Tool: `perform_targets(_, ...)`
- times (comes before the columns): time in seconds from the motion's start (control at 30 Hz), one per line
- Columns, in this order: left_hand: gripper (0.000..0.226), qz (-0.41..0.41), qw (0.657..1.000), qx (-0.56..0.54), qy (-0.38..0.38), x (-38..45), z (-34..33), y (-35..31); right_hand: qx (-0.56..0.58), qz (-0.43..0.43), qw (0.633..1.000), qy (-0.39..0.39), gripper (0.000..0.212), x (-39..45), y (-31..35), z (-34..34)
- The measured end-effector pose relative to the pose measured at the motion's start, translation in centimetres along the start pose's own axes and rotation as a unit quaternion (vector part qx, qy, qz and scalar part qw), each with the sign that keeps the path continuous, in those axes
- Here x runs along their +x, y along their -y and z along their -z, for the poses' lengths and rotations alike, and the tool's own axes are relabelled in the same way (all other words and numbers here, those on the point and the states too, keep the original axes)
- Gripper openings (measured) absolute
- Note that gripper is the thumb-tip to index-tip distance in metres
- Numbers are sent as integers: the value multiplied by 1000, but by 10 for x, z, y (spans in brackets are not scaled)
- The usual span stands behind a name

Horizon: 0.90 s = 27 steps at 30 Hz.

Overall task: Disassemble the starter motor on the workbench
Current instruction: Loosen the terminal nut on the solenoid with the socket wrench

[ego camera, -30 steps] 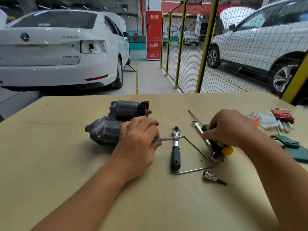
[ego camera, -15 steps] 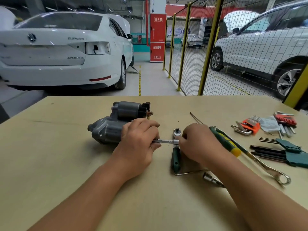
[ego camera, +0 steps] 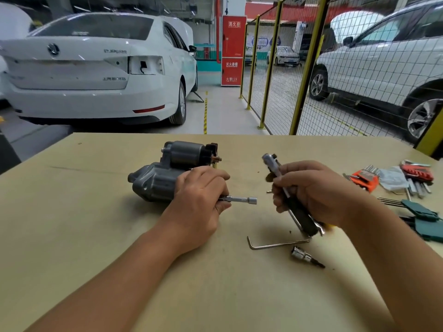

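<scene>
Left hand point(ego camera: 199, 207) pinched the extension bar point(ego camera: 239, 200) level against the starter motor point(ego camera: 165, 173), right hand point(ego camera: 314, 195) gripped the ratchet point(ego camera: 285, 188) beside it, ready to couple.

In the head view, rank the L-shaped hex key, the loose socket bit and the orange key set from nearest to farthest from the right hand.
1. L-shaped hex key: on the bench just below the right hand.
2. Loose socket bit: a little beyond it, toward the person.
3. Orange key set: off to the right.
</scene>
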State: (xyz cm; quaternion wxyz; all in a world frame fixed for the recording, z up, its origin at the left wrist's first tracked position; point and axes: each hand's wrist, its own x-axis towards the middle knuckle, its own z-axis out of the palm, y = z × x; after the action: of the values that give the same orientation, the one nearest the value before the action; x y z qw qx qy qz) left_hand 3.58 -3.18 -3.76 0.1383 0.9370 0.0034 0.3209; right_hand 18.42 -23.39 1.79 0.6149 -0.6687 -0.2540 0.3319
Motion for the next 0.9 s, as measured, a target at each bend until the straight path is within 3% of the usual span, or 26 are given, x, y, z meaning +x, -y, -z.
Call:
perform_targets(0.1,19,0,1000,-2,1,0,0,0,15,9,999,35,26,-8,9,8)
perform_targets(0.17,19,0,1000,-2,3,0,1,0,-82,23,996,-5,21,-9,12,8)
perform_targets(0.3,19,0,1000,-4,4,0,1,0,-296,44,952,-61,8,-7,7,0)
perform_targets(0.57,19,1,1000,-3,1,-1,1,0,-378,31,920,-100,12,-2,-1,-16)
perform_targets(0.9,20,5,1000,-1,0,0,1,-2,-313,-10,946,-88,3,-6,-5,-40)
